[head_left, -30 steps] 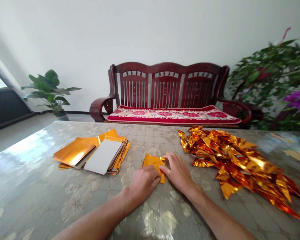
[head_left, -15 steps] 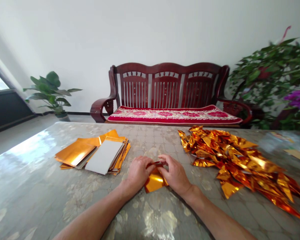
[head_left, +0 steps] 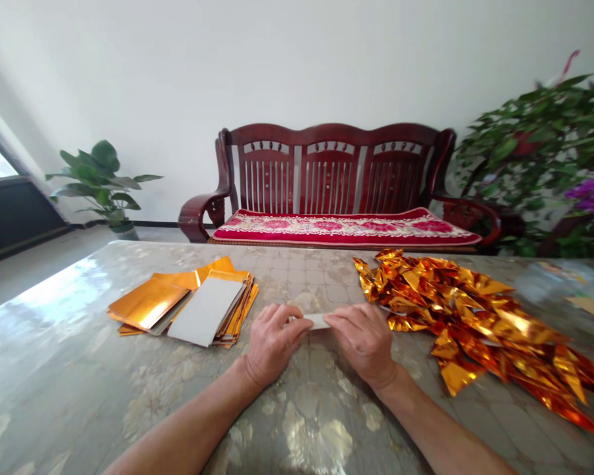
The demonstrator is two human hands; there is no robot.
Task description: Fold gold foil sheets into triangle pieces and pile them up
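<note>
Between my two hands is a sheet of foil paper (head_left: 317, 321), its pale side showing as a narrow strip. My left hand (head_left: 276, 340) pinches one end between thumb and fingers. The other end is gripped by my right hand (head_left: 363, 338), and most of the sheet is hidden by the fingers. To the left lies a stack of flat foil sheets (head_left: 151, 300), gold on one side and grey on the other, with a grey face (head_left: 205, 310) uppermost. A heap of folded gold foil pieces (head_left: 455, 310) spreads out on the right.
All of this rests on a table (head_left: 178, 409) with a shiny floral cover. Clear plastic (head_left: 549, 280) lies at the far right. Beyond the table stand a dark red wooden bench (head_left: 329, 178), a potted plant (head_left: 103, 178) and leafy greenery (head_left: 544, 138).
The foil paper showed its gold side hanging toward me; now a pale strip shows instead. My hands have moved slightly apart, with the fingers closed on its ends.
</note>
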